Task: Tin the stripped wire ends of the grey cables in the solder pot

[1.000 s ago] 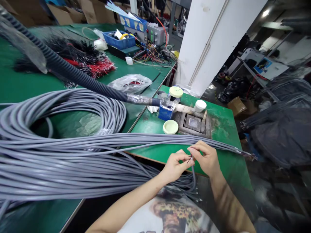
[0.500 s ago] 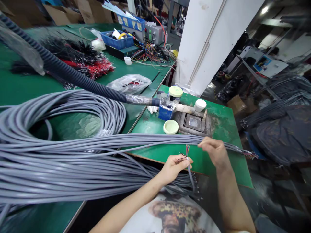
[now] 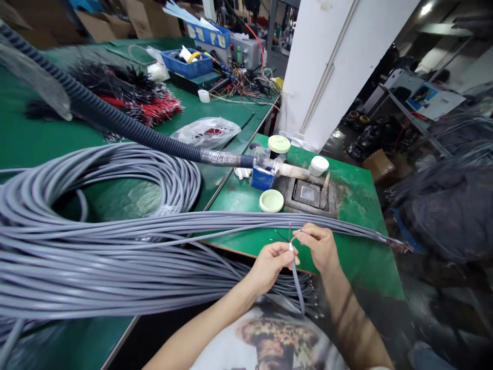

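At five o'clock in my view, my left grip (image 3: 272,263) is pinching the cable (image 3: 297,282), likely light and springy, just below its white end, while my right grip (image 3: 319,247) is pinching a thin, probably fragile reddish wire (image 3: 295,237) near its tip.

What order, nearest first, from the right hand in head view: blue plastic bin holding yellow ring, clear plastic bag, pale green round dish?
1. Round dish: forward-left of the right hand.
2. Clear bag: farther left.
3. Blue bin: far back left.
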Available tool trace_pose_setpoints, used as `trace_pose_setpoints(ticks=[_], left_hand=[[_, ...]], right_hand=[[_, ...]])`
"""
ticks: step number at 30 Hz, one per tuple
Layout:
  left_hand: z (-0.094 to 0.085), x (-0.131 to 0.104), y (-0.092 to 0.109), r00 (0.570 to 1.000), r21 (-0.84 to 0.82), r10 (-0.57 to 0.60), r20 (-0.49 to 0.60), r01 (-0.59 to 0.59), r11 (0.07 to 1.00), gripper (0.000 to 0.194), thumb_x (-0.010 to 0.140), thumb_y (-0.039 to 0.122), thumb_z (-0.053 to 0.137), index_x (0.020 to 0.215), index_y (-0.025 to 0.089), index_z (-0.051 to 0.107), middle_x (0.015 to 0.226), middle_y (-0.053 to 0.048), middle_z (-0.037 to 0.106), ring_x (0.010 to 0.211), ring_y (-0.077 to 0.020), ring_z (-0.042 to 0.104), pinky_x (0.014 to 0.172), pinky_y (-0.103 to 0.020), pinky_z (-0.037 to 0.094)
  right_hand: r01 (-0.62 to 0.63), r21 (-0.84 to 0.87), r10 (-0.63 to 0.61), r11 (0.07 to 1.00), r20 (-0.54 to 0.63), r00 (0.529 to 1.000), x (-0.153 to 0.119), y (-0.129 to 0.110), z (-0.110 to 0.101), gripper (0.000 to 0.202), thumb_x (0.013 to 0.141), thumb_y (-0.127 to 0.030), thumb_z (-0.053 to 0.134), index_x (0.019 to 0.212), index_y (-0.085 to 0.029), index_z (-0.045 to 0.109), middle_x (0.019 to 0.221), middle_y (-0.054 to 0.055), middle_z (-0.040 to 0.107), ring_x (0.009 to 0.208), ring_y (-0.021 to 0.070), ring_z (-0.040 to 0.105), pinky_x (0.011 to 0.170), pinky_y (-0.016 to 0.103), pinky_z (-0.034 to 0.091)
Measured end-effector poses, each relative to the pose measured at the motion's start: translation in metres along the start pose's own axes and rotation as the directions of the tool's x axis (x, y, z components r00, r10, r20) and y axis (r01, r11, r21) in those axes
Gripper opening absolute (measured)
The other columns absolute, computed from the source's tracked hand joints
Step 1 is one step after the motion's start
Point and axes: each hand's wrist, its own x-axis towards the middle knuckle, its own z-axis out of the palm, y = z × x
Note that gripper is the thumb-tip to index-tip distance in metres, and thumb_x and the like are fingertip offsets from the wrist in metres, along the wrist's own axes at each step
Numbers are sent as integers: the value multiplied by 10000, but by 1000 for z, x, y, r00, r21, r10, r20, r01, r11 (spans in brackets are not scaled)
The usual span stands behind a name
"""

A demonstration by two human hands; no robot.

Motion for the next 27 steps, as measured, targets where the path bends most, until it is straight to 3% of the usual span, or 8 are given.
trace_pose_setpoints(ticks=[4,8,12,15,19,23,25,27], left_hand=[[-3,1,3,998,-157,-64,25,67,985,270,662,324,818,778,110,701,640,-39,672,544,-79,567,556,-183,430],[-6,3,7,996,-214,-84,13,85,973,281,661,321,820,799,112,694,644,-31,661,542,-79,567,542,-181,447],[-8,6,12,997,-260,-71,11,71,963,275,675,313,811,813,116,680,652,-16,652,544,-70,568,546,-171,463],[-6,9,14,998,-289,-61,3,59,956,283,674,318,811,801,117,658,643,2,628,545,-68,570,562,-181,487],[-4,10,17,998,-288,-59,6,59,956,304,696,366,789,736,116,621,625,16,596,492,-64,538,501,-195,482],[-5,4,24,998,-88,57,-40,-61,994,320,716,370,773,900,127,678,714,-25,681,606,-103,610,634,-238,516],[-8,-1,27,988,150,147,-47,-138,979,331,738,354,755,979,136,692,813,-63,721,727,-140,646,731,-264,507],[-12,-5,29,969,437,244,-26,-209,875,280,779,349,712,975,149,713,861,-81,726,796,-168,644,772,-282,484]], right_hand=[[34,2,-34,999,-22,999,-5,11,0,100,781,-257,700,693,-249,746,662,9,635,695,173,593,650,311,465],[224,-235,-232,946,-5,973,-13,5,-8,147,839,-205,636,907,-275,746,783,18,664,747,173,592,709,339,482],[527,-403,-462,748,253,850,-23,2,-13,404,853,-102,569,1172,-337,649,1057,42,662,997,213,581,870,422,486],[642,-471,-487,605,420,766,-28,4,-12,523,842,-109,571,1305,-350,545,1296,48,580,1197,252,496,972,486,452],[701,-501,-486,508,505,713,-24,7,-8,459,850,-165,582,1267,-355,572,1382,15,531,1287,270,431,1017,513,422],[696,-466,-565,547,408,717,-7,0,-10,448,873,-183,581,1291,-340,552,1264,27,629,1240,270,484,991,518,444],[663,-464,-616,588,274,738,5,-8,-13,397,885,-180,559,1256,-320,580,1189,47,667,1181,267,530,956,498,472],[599,-495,-613,629,158,774,20,-17,-15,309,905,-193,521,1177,-293,627,1122,63,684,1119,262,565,945,481,478]])
